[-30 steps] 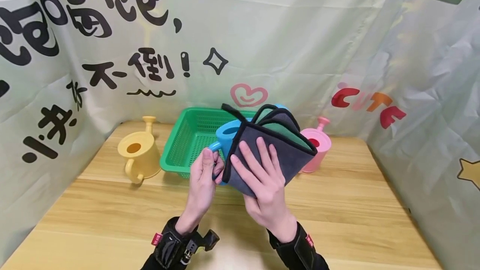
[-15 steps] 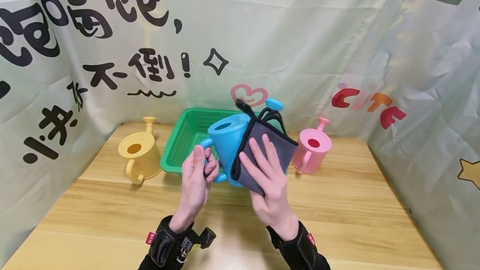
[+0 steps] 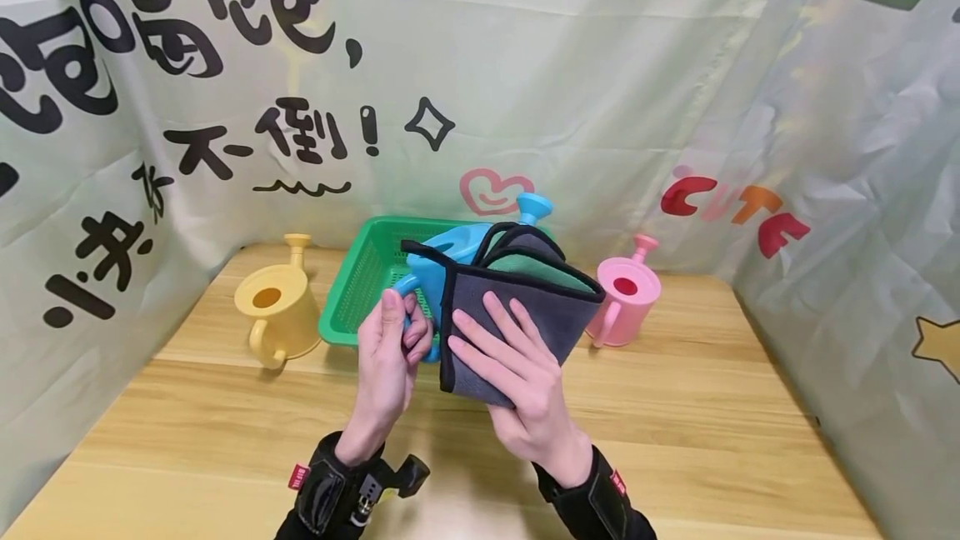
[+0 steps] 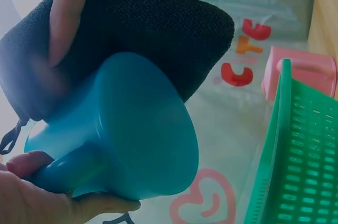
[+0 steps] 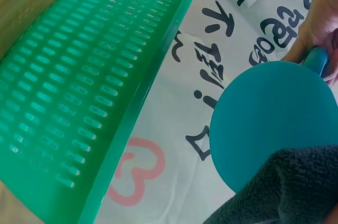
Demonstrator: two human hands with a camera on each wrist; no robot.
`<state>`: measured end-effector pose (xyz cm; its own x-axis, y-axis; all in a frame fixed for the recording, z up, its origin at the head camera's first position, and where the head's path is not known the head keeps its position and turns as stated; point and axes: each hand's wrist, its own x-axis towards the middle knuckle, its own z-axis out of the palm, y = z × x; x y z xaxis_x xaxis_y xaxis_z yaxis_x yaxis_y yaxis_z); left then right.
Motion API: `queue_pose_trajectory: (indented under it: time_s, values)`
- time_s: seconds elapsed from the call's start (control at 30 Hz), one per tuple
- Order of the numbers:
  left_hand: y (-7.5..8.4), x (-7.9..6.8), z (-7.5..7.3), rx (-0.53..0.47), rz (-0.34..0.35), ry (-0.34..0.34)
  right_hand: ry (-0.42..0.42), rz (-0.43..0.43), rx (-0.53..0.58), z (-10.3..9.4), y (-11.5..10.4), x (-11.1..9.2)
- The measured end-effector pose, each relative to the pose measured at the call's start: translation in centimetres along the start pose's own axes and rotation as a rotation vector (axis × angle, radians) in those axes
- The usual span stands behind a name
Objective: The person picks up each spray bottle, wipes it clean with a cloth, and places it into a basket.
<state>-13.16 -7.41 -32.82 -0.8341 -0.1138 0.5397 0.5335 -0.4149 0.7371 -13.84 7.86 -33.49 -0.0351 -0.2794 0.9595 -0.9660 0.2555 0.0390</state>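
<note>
My left hand (image 3: 392, 348) grips the handle of a blue toy watering can (image 3: 427, 282), held up in front of a green basket. The can tilts so that its round base (image 4: 148, 129) faces the left wrist view. A folded grey cloth (image 3: 562, 315) with black edging and green inner layers lies over the can's right side and hides most of its body. My right hand (image 3: 528, 382) holds this cloth against the can, fingers spread across it and thumb running beneath. Above the cloth the can's blue spout head (image 3: 534, 208) shows.
Behind the can, the green perforated basket (image 3: 339, 307) stands at the table's back. To its left is a yellow watering can (image 3: 288, 315), to its right a pink one (image 3: 628, 298). A printed fabric backdrop (image 3: 570, 90) encloses the wooden table (image 3: 690, 432) at the back and sides.
The cloth slid right along the can, uncovering more of it, then came back left over its body. The left hand shifted slightly left with the can. Basket and other watering cans stayed put.
</note>
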Motion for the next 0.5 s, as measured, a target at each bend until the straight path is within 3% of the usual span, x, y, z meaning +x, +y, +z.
queue_pose_trajectory:
  time_s: [0.27,0.5]
  values:
    - [0.08,0.02,-0.08,0.013,0.008,0.002,-0.027,0.036,0.067,-0.25,-0.25,0.1]
    - [-0.28,-0.11,0.44,0.009,0.065,-0.026,-0.001,0.048,0.045,-0.34,-0.12,0.21]
